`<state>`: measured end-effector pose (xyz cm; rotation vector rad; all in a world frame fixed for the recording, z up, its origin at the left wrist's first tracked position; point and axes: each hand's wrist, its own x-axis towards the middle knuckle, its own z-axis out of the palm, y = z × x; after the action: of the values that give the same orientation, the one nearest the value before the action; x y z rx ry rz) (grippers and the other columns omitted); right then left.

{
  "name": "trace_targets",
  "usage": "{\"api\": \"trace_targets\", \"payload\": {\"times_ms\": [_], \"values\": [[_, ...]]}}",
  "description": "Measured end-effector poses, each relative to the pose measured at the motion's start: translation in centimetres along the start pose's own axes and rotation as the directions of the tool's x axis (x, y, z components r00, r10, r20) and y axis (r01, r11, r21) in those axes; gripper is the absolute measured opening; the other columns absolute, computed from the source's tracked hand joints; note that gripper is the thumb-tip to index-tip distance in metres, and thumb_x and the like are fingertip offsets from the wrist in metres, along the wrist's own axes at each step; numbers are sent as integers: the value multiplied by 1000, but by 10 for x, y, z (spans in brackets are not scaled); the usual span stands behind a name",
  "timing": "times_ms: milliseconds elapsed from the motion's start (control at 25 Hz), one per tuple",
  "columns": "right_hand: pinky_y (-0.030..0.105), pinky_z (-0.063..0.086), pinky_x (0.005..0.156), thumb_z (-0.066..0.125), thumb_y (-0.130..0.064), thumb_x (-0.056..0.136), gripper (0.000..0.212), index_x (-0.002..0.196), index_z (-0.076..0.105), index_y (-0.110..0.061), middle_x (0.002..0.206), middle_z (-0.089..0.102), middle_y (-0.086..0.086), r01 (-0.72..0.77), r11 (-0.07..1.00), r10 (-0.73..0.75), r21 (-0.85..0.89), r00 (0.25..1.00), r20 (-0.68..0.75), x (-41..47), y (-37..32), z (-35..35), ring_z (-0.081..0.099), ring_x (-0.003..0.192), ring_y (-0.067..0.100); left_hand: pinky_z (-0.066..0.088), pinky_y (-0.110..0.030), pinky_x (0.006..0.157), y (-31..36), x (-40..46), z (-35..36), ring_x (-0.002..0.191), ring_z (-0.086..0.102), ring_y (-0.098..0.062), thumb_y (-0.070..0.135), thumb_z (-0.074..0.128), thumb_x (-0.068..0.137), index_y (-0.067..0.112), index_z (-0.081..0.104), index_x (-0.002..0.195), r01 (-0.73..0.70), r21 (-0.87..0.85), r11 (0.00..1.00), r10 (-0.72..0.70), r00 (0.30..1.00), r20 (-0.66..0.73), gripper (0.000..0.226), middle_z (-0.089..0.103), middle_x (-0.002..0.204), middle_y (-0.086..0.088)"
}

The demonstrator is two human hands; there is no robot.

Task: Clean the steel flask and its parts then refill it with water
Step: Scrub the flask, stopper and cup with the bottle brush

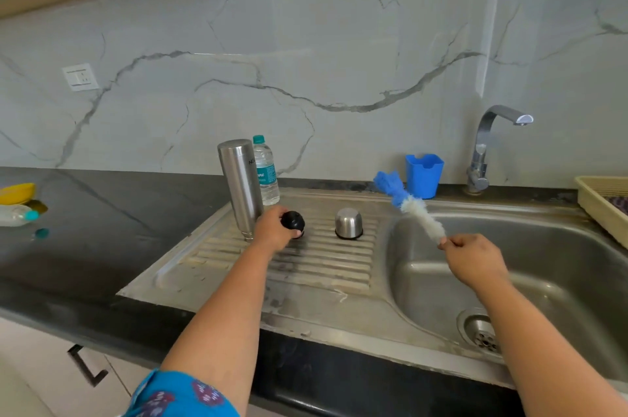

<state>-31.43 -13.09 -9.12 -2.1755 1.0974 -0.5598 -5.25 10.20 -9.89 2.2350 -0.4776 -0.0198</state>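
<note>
The steel flask (242, 186) stands upside down on the ribbed drainboard (316, 267), leaning slightly. Just right of it, my left hand (273, 228) grips the black stopper (293, 221) on the drainboard. The steel cup lid (348, 223) sits mouth down further right. My right hand (470, 258) pinches the handle end of a bottle brush (413, 209) over the sink's left rim; its white and blue bristles point up and left. A plastic water bottle (265, 172) stands behind the flask.
A blue plastic cup (424, 175) stands by the wall left of the tap (489, 144). The sink basin (543, 280) has a drain at the lower right. A beige tray (601, 206) lies at the far right. A yellow bowl (17, 193) and a lying bottle (17, 214) occupy the dark counter's left.
</note>
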Motion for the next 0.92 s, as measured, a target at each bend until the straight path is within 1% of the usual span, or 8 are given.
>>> {"api": "trace_targets", "payload": {"times_ms": [80, 200, 320, 400, 480, 600, 720, 920], "values": [[27, 40, 55, 50, -32, 97, 25, 97, 70, -17, 73, 59, 2, -4, 999, 4, -35, 1000, 0, 2, 0, -3, 52, 65, 16, 41, -34, 105, 2, 6, 4, 122, 55, -25, 14, 86, 73, 13, 56, 131, -38, 86, 996, 32, 997, 68, 65, 59, 133, -9], [26, 38, 52, 49, -32, 98, 26, 95, 70, -17, 72, 60, 3, 23, 997, -23, -77, 1000, -7, 5, 2, -4, 51, 63, 14, 37, -32, 106, 6, 12, 4, 125, 51, -25, 8, 83, 75, 12, 53, 136, -25, 91, 995, 12, 990, 139, 68, 55, 138, -10], [25, 36, 50, 50, -32, 98, 25, 94, 71, -18, 70, 60, 2, 37, 997, -38, -65, 999, -20, 5, 2, -7, 51, 63, 12, 34, -33, 109, 15, 13, 1, 133, 45, -26, 8, 84, 73, 16, 43, 145, -9, 80, 997, -5, 986, 169, 83, 47, 147, -10], [25, 37, 51, 51, -31, 97, 25, 92, 70, -17, 70, 60, 3, 36, 998, -37, -51, 999, -25, 3, 4, -12, 51, 64, 13, 31, -36, 113, 27, 6, 3, 139, 37, -26, 18, 84, 76, 19, 37, 148, -104, 129, 986, 90, 990, 110, 86, 38, 151, -9], [27, 39, 54, 51, -31, 97, 26, 90, 70, -14, 71, 61, 5, 28, 998, -29, -50, 999, -21, 3, 7, -15, 52, 64, 15, 28, -40, 115, 44, -4, 15, 142, 30, -27, 32, 78, 82, 21, 39, 146, -228, 168, 959, 222, 974, 53, 76, 37, 151, -8], [27, 39, 55, 51, -30, 98, 27, 89, 70, -14, 71, 61, 6, 3, 998, -3, -69, 1000, -9, 3, 11, -21, 52, 66, 16, 34, -42, 109, 67, -11, 48, 139, 33, -27, 51, 68, 86, 20, 43, 143, -328, 311, 892, 312, 945, 101, 69, 46, 147, -6], [27, 39, 54, 50, -30, 98, 25, 89, 69, -16, 72, 61, 5, -13, 997, 11, -77, 1000, -25, 5, 12, -25, 54, 67, 17, 37, -41, 106, 77, -10, 76, 134, 38, -29, 61, 68, 81, 14, 43, 142, -279, 328, 903, 260, 960, 100, 80, 47, 142, -9], [24, 39, 49, 47, -30, 97, 23, 96, 67, -17, 73, 62, 2, -35, 995, 31, -93, 998, -48, 8, 14, -28, 59, 63, 16, 42, -32, 99, 80, -3, 97, 123, 50, -28, 36, 77, 82, 9, 50, 134, -142, 149, 979, 130, 987, 89, 65, 52, 134, -13]]}}
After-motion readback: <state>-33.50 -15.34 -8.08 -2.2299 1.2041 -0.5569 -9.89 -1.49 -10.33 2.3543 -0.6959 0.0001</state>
